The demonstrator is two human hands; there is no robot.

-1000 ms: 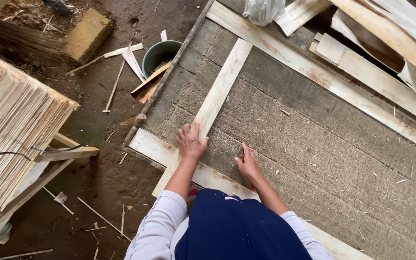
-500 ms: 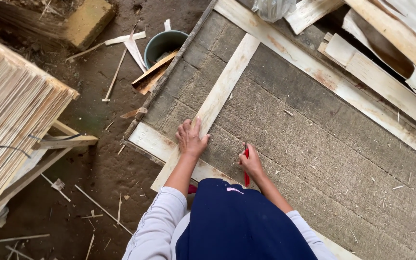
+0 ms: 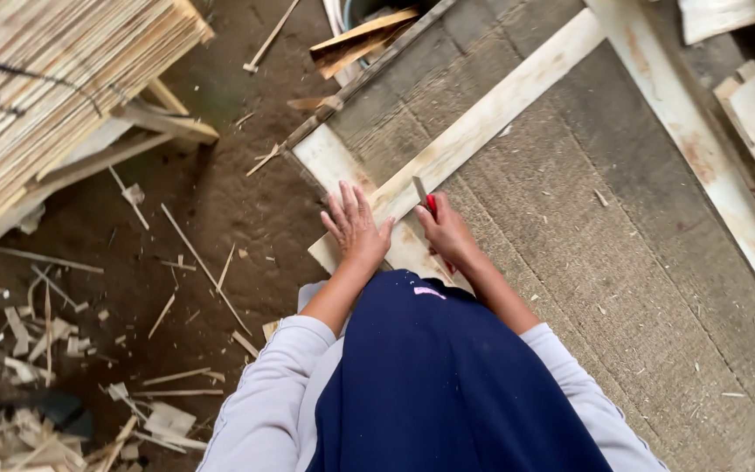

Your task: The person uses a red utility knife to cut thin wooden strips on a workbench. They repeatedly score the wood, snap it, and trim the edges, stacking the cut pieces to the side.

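On the plank (image 3: 474, 131), left hand (image 3: 356, 229) flat; right hand (image 3: 447, 232) grips red knife (image 3: 430, 203).

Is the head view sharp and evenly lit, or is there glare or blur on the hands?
Head view: soft, even daylight, no glare or hard shadows; left hand, right hand and pale wooden strip look reasonably sharp; the red tool is too small to make out; the upper corners look slightly stretched.

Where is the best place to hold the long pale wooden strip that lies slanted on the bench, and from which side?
Probably the free middle of the wooden strip, taken across its narrow width from above. It lies flat on the bench, and its near end is occupied by the left hand and the right hand, which holds a red-handled tool.
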